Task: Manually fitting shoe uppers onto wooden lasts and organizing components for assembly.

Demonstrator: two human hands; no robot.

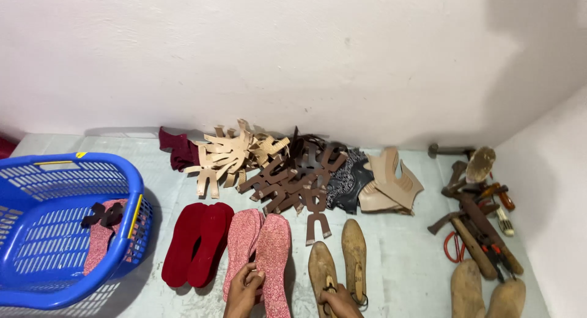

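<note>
**Hands on the soles and the wooden lasts, floor view**

So the left hand [244, 288] has its fingers curled over the near end of the pink speckled insoles [260, 251], a pair lying side by side on the floor [403, 263] at bottom centre. The right hand [339, 301] is at about 3 o'clock from it, fingers closed around the heel of one of the two wooden shoe lasts [338, 260], which lie just beside the pink pair.

At 9 o'clock from the pink ones there's a pair of dark red insoles [197, 243], nearly touching them. Further out at 9 o'clock sits a blue plastic basket [36, 232] with a pink sole and a dark strap piece hanging over its rim.

At 12 o'clock, against the white wall [306, 55], there's a heap of cut strap pieces [269, 168] in tan and brown, with beige upper pieces [391, 183] beside them. Over at 3 o'clock is a pile of hand tools [480, 220], plus two more wooden lasts [489, 293] near the bottom edge.
</note>
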